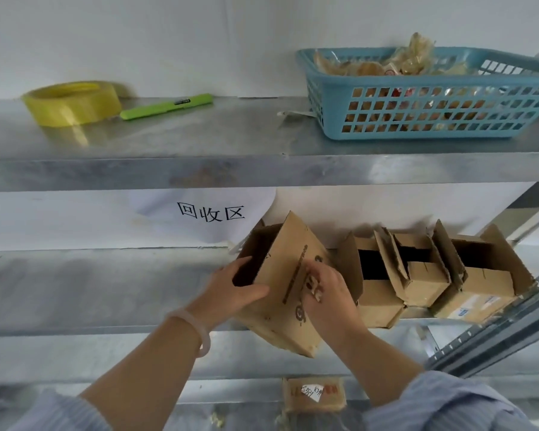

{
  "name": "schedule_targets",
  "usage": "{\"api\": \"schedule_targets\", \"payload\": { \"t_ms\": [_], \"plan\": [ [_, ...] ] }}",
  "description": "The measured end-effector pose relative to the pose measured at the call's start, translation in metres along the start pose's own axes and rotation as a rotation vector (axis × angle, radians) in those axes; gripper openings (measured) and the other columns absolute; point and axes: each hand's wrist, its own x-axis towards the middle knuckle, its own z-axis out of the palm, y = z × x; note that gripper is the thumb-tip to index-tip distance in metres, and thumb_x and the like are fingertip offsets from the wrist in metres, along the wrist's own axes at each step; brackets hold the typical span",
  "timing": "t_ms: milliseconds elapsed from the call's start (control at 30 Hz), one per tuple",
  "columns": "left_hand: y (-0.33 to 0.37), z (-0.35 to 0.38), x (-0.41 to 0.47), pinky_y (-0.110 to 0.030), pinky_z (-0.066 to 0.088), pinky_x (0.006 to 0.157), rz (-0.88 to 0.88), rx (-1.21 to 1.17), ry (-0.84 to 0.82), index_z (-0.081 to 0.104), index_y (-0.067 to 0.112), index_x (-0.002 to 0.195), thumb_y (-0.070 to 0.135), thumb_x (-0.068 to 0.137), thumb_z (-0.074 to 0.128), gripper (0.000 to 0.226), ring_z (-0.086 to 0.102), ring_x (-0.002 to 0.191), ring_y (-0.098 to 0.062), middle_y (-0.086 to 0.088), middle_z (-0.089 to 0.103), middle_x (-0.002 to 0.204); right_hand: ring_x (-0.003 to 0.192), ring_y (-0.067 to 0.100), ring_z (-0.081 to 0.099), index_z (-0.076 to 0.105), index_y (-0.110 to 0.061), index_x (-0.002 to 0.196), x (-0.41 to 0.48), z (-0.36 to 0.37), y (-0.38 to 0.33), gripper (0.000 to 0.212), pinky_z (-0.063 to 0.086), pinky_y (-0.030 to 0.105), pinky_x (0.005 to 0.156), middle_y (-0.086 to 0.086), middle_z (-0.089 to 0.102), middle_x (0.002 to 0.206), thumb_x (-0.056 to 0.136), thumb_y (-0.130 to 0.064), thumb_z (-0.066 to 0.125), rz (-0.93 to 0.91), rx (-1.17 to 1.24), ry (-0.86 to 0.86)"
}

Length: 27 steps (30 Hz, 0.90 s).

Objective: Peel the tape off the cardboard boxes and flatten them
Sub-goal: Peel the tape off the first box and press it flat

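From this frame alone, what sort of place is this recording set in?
Probably a stockroom or packing area with a recycling corner. Bare metal shelving holds opened cardboard boxes, a paper sign reading "recycling area" hangs behind, and a tape roll sits above.

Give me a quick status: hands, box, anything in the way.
Left hand and right hand both gripping the open box, tilted off the shelf edge. Not flattened yet. Other open boxes close on its right.

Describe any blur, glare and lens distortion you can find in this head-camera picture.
Head view: the right hand on the tilted brown cardboard box is motion-smeared; the grey metal shelf mirrors the yellow tape roll in soft glare; the wide lens tilts the blue plastic basket and shelf upright at right.
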Motion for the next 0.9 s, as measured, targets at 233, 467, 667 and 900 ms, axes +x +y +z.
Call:
{"api": "schedule_targets", "payload": {
  "t_ms": [233,467,667,900],
  "plan": [
    [-0.044,-0.008,-0.04,-0.034,0.055,0.079,-0.096,-0.471,0.035,0.056,0.033,0.125,0.025,0.078,0.071,0.051,0.065,0.101,-0.019,0.002,0.067,0.116,0.143,0.023,0.02,-0.009,-0.029,0.153,0.001,0.022,0.01,0.111,0.025,0.049,0.114,-0.003,0.011,0.157,0.08,-0.037,0.075,0.278,0.102,-0.064],
    [-0.07,-0.011,-0.05,-0.049,0.049,0.095,-0.162,-0.779,0.045,0.052,0.031,0.129,0.011,0.095,0.051,0.04,0.059,0.114,-0.027,-0.006,0.064,0.123,0.094,0.014,0.06,0.051,-0.028,0.122,0.004,0.029,0.009,0.059,0.047,0.028,0.07,-0.006,0.065,0.105,0.073,-0.047,0.078,0.451,0.488,-0.173],
    [-0.05,-0.016,-0.039,-0.032,0.058,0.072,-0.01,-0.479,0.159,0.033,0.036,0.139,0.005,0.085,0.066,0.071,0.061,0.109,-0.022,0.002,0.063,0.117,0.104,0.01,0.056,0.045,-0.03,0.134,0.015,0.018,-0.018,0.066,0.046,0.027,0.082,-0.017,0.055,0.111,0.077,-0.035,0.078,0.159,0.262,-0.06],
    [-0.024,-0.026,-0.025,-0.046,0.017,0.116,0.187,0.073,0.725,-0.01,0.038,0.149,0.044,0.066,0.084,0.125,0.009,0.146,-0.02,0.006,0.003,0.159,0.114,0.015,0.053,0.036,-0.031,0.139,0.026,-0.002,-0.063,0.069,0.052,0.036,0.09,-0.009,0.045,0.135,0.081,-0.049,0.068,-0.196,-0.219,0.045]
  ]
}}
